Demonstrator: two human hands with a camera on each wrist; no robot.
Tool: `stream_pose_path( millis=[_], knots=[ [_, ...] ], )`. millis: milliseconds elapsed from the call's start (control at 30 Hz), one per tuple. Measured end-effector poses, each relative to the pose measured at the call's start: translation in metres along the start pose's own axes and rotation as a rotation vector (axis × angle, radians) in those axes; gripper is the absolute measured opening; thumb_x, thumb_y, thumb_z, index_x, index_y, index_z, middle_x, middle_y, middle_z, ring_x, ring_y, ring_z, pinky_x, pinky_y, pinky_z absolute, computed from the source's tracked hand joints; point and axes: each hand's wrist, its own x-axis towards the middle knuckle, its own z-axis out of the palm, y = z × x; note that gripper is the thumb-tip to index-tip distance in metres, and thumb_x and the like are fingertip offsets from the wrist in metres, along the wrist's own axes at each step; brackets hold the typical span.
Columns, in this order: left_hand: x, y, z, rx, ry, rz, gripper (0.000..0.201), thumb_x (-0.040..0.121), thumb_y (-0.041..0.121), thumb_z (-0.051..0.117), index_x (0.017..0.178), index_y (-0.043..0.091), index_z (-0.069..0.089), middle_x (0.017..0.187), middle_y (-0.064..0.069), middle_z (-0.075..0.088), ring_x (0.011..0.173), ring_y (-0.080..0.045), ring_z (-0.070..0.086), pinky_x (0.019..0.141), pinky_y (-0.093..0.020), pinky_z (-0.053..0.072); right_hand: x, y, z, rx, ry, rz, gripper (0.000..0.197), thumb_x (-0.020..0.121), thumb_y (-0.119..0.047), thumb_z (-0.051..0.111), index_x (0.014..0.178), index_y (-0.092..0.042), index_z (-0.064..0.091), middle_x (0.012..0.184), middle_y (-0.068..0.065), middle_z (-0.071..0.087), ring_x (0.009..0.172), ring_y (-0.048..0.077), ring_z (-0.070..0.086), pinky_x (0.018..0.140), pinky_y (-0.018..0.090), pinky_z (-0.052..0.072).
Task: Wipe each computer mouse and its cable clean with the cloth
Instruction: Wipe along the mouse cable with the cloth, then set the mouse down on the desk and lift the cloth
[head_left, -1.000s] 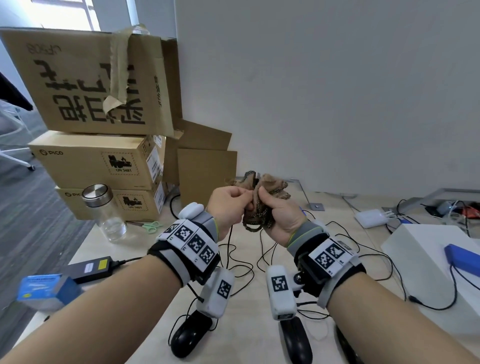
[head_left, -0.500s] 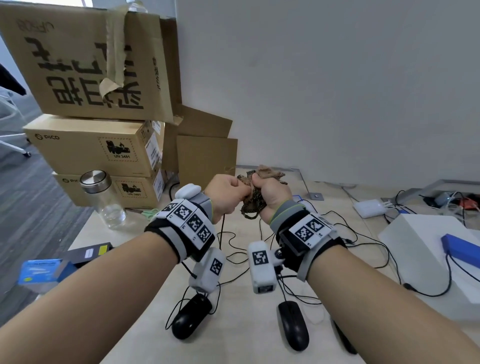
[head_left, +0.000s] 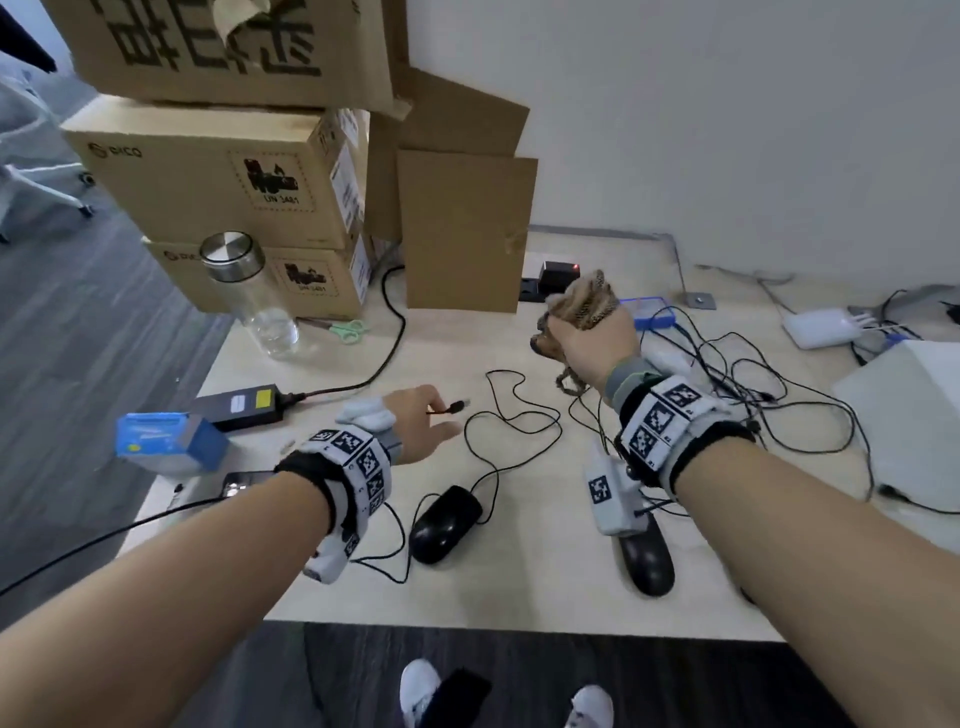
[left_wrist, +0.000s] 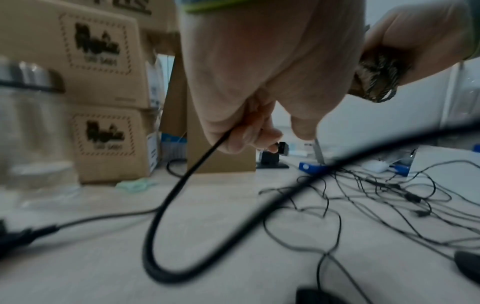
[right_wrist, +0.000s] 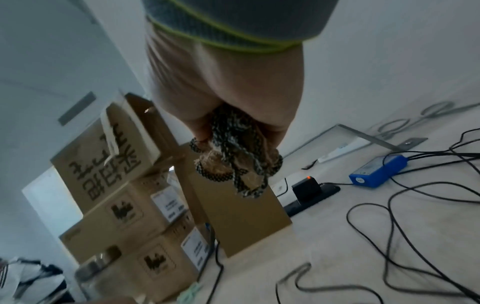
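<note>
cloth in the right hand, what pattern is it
Tan cloth with black-and-white speckled edging, clearest in the right wrist view.

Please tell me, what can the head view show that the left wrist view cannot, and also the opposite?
Only the head view shows the left black mouse whole, the second mouse under the right wrist, and the blue carton at the table's left edge.

Only the left wrist view shows closely how the fingers of the left hand pinch the cable near its plug.

Both show the right hand gripping the bunched cloth, and the cardboard boxes.
</note>
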Motion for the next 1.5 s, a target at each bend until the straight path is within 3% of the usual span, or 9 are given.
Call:
stream_pose_path(
  millis=[167,367,567,700,800,933,1000,1333,1500],
  knots=[
    [-0.009,-0.041,0.063,0.102,-0.146,0.097,0.085,0.070,0.075,0.060,0.138,0.043,0.023,0.122,-0.003,0.045,0.107,-0.028,0.056,0.091,-0.044,0.047,-0.003,0.080,0.036,-0.073,-0.063,0.153,0.039,0.048,-0.050,0.069,0.081,-0.031,0.068,0.093,-0.004,0.075,0.090,0.022,0.071,0.081,0.046,0.059],
    [-0.023,-0.032,0.114,0.286,-0.242,0.104,0.105,0.058,0.082,0.059,0.142,0.031,0.022,0.126,-0.002,0.036,0.113,-0.025,0.048,0.086,-0.040,0.048,-0.038,0.098,0.043,-0.110,-0.101,0.227,0.008,0.065,-0.031,0.068,0.071,-0.036,0.068,0.090,-0.003,0.075,0.082,0.019,0.073,0.076,0.043,0.061],
    [-0.025,-0.028,0.132,0.077,-0.102,-0.006,0.076,0.073,0.044,0.065,0.137,0.019,0.031,0.126,-0.006,0.040,0.113,-0.028,0.049,0.090,-0.038,0.047,-0.048,0.132,0.033,-0.203,-0.130,0.280,0.009,0.075,-0.023,0.066,0.081,-0.027,0.071,0.091,-0.007,0.075,0.075,0.012,0.072,0.073,0.033,0.061],
    [-0.009,-0.010,0.126,-0.235,-0.013,-0.134,0.090,0.068,0.055,0.067,0.142,0.019,0.032,0.128,-0.006,0.045,0.109,-0.029,0.057,0.092,-0.040,0.049,-0.047,0.144,0.025,-0.160,-0.150,0.302,0.016,0.071,-0.021,0.068,0.070,-0.038,0.069,0.089,-0.010,0.074,0.085,0.018,0.071,0.085,0.041,0.058],
    [0.006,0.018,0.124,-0.308,0.003,-0.136,0.085,0.053,0.069,0.061,0.124,0.024,0.048,0.113,-0.003,0.055,0.092,-0.026,0.062,0.081,-0.043,0.055,-0.042,0.147,0.019,-0.194,-0.193,0.283,0.020,0.071,-0.030,0.079,0.069,-0.033,0.060,0.087,-0.009,0.071,0.084,0.016,0.067,0.082,0.031,0.054],
    [0.017,0.055,0.134,-0.307,0.021,-0.127,0.068,0.047,0.076,0.060,0.095,0.027,0.059,0.089,0.001,0.065,0.072,-0.019,0.065,0.066,-0.040,0.058,-0.032,0.158,0.012,-0.141,-0.271,0.373,0.039,0.054,-0.045,0.083,0.082,-0.024,0.067,0.086,-0.002,0.074,0.083,0.017,0.070,0.079,0.037,0.059],
    [0.018,0.066,0.141,-0.259,0.010,-0.136,0.072,0.045,0.079,0.057,0.091,0.024,0.061,0.084,0.000,0.066,0.069,-0.019,0.065,0.064,-0.038,0.058,-0.027,0.162,0.009,-0.211,-0.286,0.358,0.028,0.065,-0.035,0.079,0.087,-0.022,0.069,0.089,-0.001,0.073,0.087,0.018,0.069,0.082,0.031,0.056],
    [0.018,0.073,0.176,-0.122,-0.081,-0.214,0.091,0.059,0.078,0.066,0.124,0.017,0.051,0.113,-0.005,0.063,0.095,-0.023,0.062,0.078,-0.036,0.053,-0.013,0.182,-0.010,-0.540,-0.445,0.361,0.025,0.086,-0.011,0.062,0.069,-0.023,0.049,0.072,-0.007,0.052,0.074,0.017,0.055,0.072,0.026,0.045],
    [0.026,0.067,0.150,-0.092,-0.157,-0.219,0.077,0.079,0.064,0.063,0.139,0.023,0.035,0.116,-0.007,0.066,0.099,-0.025,0.063,0.078,-0.034,0.050,-0.006,0.171,-0.023,-0.372,-0.268,0.345,0.020,0.086,-0.006,0.057,0.087,-0.025,0.064,0.075,-0.019,0.054,0.069,0.004,0.052,0.076,0.018,0.043]
  ],
)
